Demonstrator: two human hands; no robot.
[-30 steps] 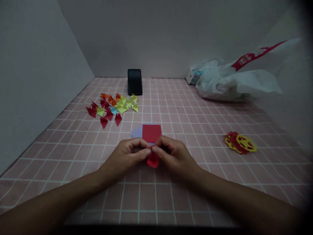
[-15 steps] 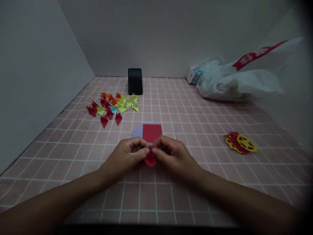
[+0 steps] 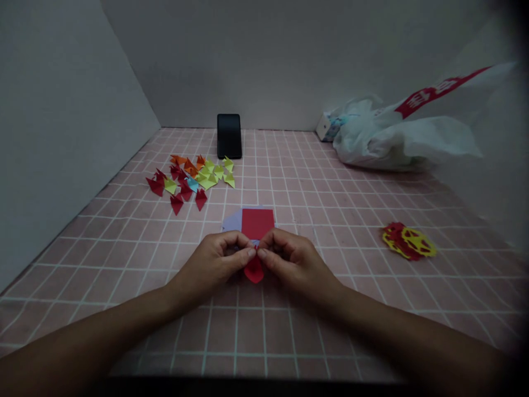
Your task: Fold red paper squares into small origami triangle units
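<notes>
Between my two hands is a small folded piece of red paper (image 3: 253, 271), its rounded lower end hanging below the thumbs. My left hand (image 3: 221, 255) pinches it from the left with thumb and forefinger. From the other side my right hand (image 3: 289, 256) pinches it too, the two thumb tips almost meeting. The fingers hide the upper part of the fold. Just beyond them a flat red paper square (image 3: 257, 223) lies on a lilac sheet of paper (image 3: 232, 222), which sticks out to its left.
Several small folded paper birds (image 3: 185, 190), red, orange, yellow and blue, sit at the left. Behind them a black phone (image 3: 229, 136) leans upright. Red and yellow cut-out shapes (image 3: 417, 242) lie at right. A white plastic bag (image 3: 372, 143) and a small box (image 3: 325, 127) stand at back right.
The thumb tips have drawn slightly closer together on the folded red paper, and its lower end looks narrower and flatter. Everything else stays in place apart from a slight camera shift.
</notes>
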